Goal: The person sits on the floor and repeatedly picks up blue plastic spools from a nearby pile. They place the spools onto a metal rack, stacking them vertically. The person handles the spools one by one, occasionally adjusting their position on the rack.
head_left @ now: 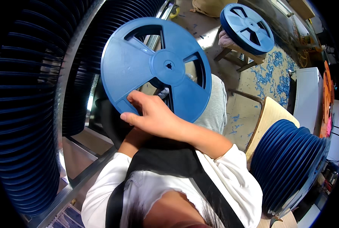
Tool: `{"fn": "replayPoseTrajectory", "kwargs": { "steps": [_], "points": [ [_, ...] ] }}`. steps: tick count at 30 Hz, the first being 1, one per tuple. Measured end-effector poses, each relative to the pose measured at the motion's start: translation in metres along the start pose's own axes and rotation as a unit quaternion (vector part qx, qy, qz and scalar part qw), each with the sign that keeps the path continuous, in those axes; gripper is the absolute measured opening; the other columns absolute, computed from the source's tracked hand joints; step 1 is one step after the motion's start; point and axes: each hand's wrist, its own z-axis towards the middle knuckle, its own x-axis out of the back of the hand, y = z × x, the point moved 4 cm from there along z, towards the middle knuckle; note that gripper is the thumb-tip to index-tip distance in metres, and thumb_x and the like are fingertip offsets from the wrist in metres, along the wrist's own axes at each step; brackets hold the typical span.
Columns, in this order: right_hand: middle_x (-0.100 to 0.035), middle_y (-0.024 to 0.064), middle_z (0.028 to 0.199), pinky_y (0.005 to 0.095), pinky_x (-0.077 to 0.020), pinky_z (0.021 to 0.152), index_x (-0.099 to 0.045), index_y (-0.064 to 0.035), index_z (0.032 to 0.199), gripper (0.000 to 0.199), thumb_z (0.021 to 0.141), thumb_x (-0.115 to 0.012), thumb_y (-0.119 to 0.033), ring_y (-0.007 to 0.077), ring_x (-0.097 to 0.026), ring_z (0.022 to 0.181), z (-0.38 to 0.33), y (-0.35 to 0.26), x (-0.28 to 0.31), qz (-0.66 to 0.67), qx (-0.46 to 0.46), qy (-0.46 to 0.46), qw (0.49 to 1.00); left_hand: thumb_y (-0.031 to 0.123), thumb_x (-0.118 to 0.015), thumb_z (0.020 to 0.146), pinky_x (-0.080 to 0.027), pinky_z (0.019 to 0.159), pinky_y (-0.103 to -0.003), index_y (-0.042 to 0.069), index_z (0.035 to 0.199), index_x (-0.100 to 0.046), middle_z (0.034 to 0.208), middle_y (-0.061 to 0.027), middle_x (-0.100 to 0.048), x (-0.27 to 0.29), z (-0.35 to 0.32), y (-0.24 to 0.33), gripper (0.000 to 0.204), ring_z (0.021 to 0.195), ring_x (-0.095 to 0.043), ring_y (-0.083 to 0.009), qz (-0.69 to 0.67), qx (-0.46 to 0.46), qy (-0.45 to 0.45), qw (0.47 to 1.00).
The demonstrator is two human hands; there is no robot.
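Observation:
A blue plastic reel (127, 68) with a round hub and three wide cutouts lies tilted over my lap. My right hand (148, 114) is at the reel's near left rim, with its fingers curled and the thumb by the edge. Whatever those fingers may pinch is hidden. My left forearm (133, 142) passes under my right wrist and goes behind the reel. Through the lower cutout show grey fingertips (163, 93), apparently gloved, close to the hub. They seem to belong to my left hand, which holds the reel from behind; the rest of it is hidden.
Long rows of dark blue reels (25, 125) stand in a metal frame (69, 60) on my left. On my right, more stacked reels (287, 163) rest on a wooden chair (275, 110). Ahead, reels (249, 28) lie on a stool (234, 53). Blue scraps (268, 74) litter the floor.

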Motion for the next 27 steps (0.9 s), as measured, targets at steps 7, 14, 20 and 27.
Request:
{"fn": "replayPoseTrajectory", "kwargs": {
  "steps": [7,14,20,27],
  "points": [
    [-0.066,0.012,0.082,0.034,-0.0514,0.059,-0.061,-0.0016,0.095,0.034,0.078,-0.072,-0.029,0.0277,-0.064,0.066,-0.017,-0.031,0.018,-0.358,0.131,0.064,0.922,0.01,-0.069,0.082,-0.056,0.079,-0.032,0.004,0.122,-0.052,0.109,-0.0101,-0.062,0.002,-0.001,-0.001,0.044,0.09,-0.063,-0.0171,-0.039,0.033,-0.037,0.998],
    [-0.061,0.0155,0.116,0.0325,-0.047,0.088,-0.056,-0.0042,0.122,0.05,0.082,-0.068,-0.033,0.0236,-0.061,0.103,-0.037,0.018,0.178,-0.206,0.099,0.416,0.88,0.011,-0.07,0.082,-0.055,0.079,-0.033,0.004,0.123,-0.051,0.11,-0.0105,-0.062,0.003,-0.004,-0.003,0.046,0.091,-0.063,-0.018,-0.074,0.046,-0.053,0.995],
    [-0.044,0.019,0.135,0.0352,-0.0313,0.105,-0.037,-0.0057,0.14,0.072,0.084,-0.062,-0.045,0.0287,-0.042,0.126,-0.029,0.08,0.172,-0.101,-0.012,0.318,0.943,0.012,-0.07,0.081,-0.055,0.08,-0.034,0.005,0.124,-0.05,0.11,-0.0109,-0.061,0.011,-0.016,0.007,0.048,0.092,-0.062,-0.0187,-0.058,0.051,-0.018,0.997],
    [-0.049,0.0109,0.125,0.0307,-0.0359,0.097,-0.039,-0.0033,0.136,0.064,0.087,-0.062,-0.036,0.0192,-0.047,0.114,-0.032,0.134,0.144,0.11,-0.093,0.268,0.953,0.012,-0.071,0.081,-0.055,0.081,-0.035,0.005,0.125,-0.049,0.111,-0.0113,-0.061,0.02,-0.033,0.025,0.05,0.094,-0.062,-0.0195,-0.008,0.044,0.049,0.998]
  ]
}}
